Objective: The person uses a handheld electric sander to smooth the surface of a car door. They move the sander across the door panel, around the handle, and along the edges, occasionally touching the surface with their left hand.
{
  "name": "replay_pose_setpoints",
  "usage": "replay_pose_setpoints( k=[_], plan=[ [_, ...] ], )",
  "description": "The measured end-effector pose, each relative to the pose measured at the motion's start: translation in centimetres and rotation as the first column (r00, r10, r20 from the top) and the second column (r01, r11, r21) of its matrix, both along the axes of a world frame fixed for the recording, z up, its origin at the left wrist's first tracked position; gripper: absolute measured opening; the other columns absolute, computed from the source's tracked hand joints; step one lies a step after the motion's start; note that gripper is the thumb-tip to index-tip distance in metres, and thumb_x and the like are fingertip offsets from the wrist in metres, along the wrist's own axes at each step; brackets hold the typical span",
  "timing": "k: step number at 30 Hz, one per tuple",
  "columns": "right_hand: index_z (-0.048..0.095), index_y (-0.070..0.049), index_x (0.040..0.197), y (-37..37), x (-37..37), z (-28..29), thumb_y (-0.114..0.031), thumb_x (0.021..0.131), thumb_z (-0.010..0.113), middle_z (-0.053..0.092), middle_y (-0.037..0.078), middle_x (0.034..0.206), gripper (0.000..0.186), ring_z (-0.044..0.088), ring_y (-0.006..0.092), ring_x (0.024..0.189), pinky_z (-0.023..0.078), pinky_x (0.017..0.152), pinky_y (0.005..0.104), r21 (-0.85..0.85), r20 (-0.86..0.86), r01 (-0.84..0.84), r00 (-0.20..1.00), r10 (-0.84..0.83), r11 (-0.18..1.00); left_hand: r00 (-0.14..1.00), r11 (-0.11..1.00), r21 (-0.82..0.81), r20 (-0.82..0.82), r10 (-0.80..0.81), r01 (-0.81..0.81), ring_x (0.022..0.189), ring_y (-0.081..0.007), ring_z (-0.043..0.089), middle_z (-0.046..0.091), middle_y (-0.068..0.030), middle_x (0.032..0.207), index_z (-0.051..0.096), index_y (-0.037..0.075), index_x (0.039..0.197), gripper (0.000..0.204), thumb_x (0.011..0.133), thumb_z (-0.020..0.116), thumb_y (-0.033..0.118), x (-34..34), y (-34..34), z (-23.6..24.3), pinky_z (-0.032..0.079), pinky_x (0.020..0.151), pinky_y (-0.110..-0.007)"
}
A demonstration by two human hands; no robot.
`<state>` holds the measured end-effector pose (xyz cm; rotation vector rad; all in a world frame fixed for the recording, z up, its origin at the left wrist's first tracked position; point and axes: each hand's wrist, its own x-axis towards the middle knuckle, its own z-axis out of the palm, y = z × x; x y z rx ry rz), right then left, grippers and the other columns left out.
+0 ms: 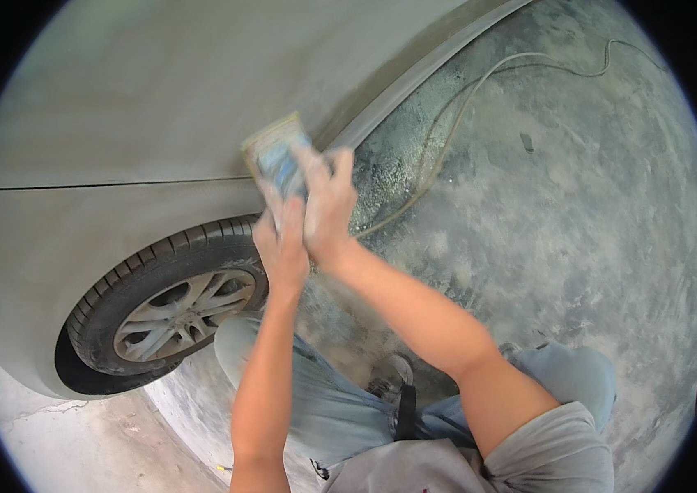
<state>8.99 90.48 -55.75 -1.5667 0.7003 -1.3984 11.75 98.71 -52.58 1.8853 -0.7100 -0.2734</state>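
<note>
Both my hands are on a flat sanding block (pixel 270 149), blue on top with a yellowish edge, blurred by motion. It lies against the dull grey-beige car body (pixel 143 99), just past the front end of the dark panel gap and above the wheel. My left hand (pixel 284 251) holds the block's near end, its fingers reaching forward along it. My right hand (pixel 330 201) grips the right side, with its fingers bent over the top. The block's underside, against the car, is hidden.
A car wheel (pixel 184 316) with a black tyre and silver spokes is left of my legs. A thin pale hose (pixel 480 86) curves over the grey stained floor (pixel 578 238). A small dark scrap (pixel 526 143) lies there. My bent knees are close below my forearms.
</note>
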Motion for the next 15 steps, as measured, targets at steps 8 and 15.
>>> replay_pose_setpoints(
  k=[8,15],
  plan=[
    [0.075,-0.017,0.131,2.4,0.3,-1.0,-0.025,0.086,0.080,0.059,0.019,0.114,0.047,0.070,0.0393,0.090,0.059,0.067,0.0452,-0.091,-0.049,-0.078,0.996,0.074,0.993,0.992,0.984,-0.177,-0.129,-0.013,-0.010,0.107,-0.0148,0.060,0.071,-0.0082,0.114,0.066,-0.010,0.128,0.061,0.115,0.052,0.049,1.0,3.9,-3.7,0.050,0.094,-0.034],
    [0.078,-0.017,0.128,1.7,0.0,0.2,-0.025,0.087,0.077,0.063,0.017,0.116,0.043,0.071,0.0375,0.091,0.060,0.069,0.0429,-0.074,0.018,-0.019,1.000,0.020,0.997,0.985,0.999,0.024,-0.170,-0.019,0.024,0.133,-0.0196,0.062,0.062,-0.0121,0.149,0.048,-0.004,0.159,0.066,0.119,0.043,0.049,1.6,4.2,-4.2,0.048,0.114,-0.038]
  ],
)
